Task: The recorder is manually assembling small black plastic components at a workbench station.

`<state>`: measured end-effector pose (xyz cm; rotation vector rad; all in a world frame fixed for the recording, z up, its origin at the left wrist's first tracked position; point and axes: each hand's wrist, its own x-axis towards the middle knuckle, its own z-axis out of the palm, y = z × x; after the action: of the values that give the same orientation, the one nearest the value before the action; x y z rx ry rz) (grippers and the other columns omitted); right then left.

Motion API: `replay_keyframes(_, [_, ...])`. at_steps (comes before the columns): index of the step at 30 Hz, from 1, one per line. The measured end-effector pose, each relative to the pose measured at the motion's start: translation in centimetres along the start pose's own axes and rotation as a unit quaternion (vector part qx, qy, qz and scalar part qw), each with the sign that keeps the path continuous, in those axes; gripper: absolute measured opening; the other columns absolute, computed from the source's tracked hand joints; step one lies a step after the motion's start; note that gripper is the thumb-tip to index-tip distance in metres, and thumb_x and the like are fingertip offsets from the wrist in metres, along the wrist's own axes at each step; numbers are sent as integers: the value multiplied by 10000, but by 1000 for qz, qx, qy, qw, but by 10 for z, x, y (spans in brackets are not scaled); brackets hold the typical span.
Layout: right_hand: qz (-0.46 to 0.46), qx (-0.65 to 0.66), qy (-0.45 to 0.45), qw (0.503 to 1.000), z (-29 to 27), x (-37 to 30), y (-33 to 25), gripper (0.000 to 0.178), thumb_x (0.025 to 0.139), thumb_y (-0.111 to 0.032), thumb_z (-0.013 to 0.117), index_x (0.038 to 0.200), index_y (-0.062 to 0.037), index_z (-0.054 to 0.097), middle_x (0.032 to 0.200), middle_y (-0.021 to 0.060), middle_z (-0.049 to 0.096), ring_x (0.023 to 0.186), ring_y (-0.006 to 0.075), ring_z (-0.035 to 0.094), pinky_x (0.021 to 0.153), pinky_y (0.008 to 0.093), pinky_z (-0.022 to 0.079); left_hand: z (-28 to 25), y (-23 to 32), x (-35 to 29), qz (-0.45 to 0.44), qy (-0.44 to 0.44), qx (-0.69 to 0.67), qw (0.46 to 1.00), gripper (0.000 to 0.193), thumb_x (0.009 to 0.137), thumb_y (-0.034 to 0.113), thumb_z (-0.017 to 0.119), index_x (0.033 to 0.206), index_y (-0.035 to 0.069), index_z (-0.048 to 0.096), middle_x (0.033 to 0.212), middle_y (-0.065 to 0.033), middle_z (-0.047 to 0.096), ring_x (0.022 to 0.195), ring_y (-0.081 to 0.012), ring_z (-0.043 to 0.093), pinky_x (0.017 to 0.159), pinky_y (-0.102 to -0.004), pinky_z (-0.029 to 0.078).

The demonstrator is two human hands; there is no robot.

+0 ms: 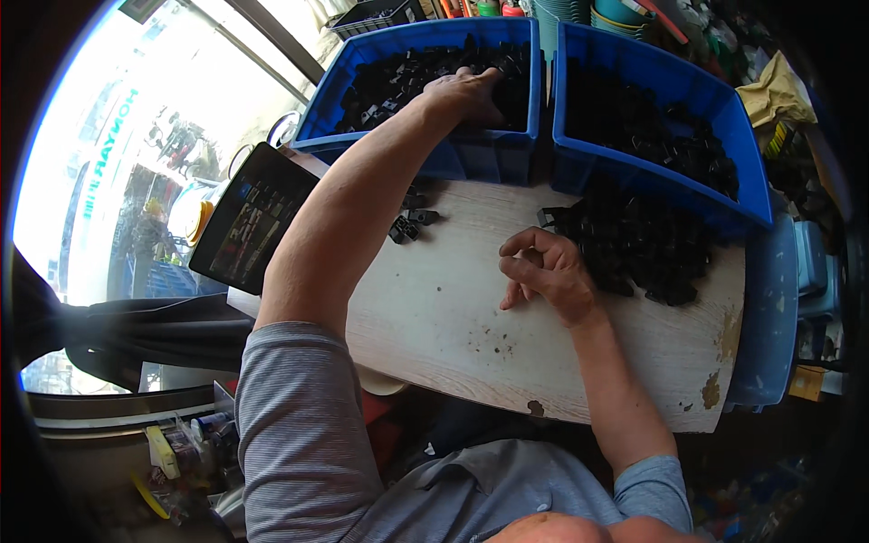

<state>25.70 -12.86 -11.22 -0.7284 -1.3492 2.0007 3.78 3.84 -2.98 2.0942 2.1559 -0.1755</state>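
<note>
My left hand point(466, 94) reaches down into the left blue bin point(425, 156), among many small black plastic parts point(398, 77). Its fingertips are hidden by the parts and the hand itself, so I cannot tell whether it grips one. Over the pale tabletop point(425, 308), my right hand point(550, 271) is loosely closed, thumb and forefinger curled toward each other, with nothing visible between them. Just beyond and right of it lies a heap of the same black parts point(643, 240). A few loose black parts point(412, 223) rest on the table beside my left forearm.
A second blue bin point(661, 176) of black parts stands at the back right. On the left, a dark-screened tablet point(255, 217) leans at the table's edge near a bright window. A translucent blue plastic container point(769, 317) stands past the right edge. Stacked tubs point(620, 16) are behind.
</note>
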Motion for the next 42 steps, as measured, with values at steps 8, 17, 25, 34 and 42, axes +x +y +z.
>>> replay_keyframes(8, [-3,6,-1,1000,26,-11,5,208,892,-149,765,1018,-18,665,564,-6,518,549,167,675,560,353,573,9,-23,-7,54,22,-38,998,785,749,447,757,1464,255,493,1387,-133,613,1294,-344,579,1042,-475,504])
replay_keyframes(17, [-2,24,1,1000,39,-15,6,219,899,-155,759,1032,-12,661,567,1,534,534,159,659,554,323,558,13,-26,-9,29,11,-2,1000,808,753,478,752,1487,265,489,1386,-105,627,1284,-314,594,1027,-462,514])
replay_keyframes(25, [-2,1,15,1000,40,-16,8,228,903,-148,754,1036,5,649,603,19,577,529,158,654,538,299,544,13,-28,-7,21,21,-17,999,810,730,521,749,1465,266,522,1392,-106,626,1279,-317,602,1034,-452,520])
replay_keyframes(34, [-6,29,6,1000,36,-18,8,202,903,-145,756,1024,-13,661,584,7,569,522,154,655,521,291,529,16,-26,-6,13,59,-59,996,705,740,493,728,1390,249,607,1360,-111,645,1235,-302,630,1028,-425,528])
replay_keyframes(42, [6,18,18,1000,32,-22,-4,198,894,-143,759,1013,-17,664,578,-5,550,531,148,663,505,287,517,-1,-16,-19,16,105,-110,988,611,756,474,722,1313,230,670,1266,-127,691,1178,-329,654,1005,-437,541])
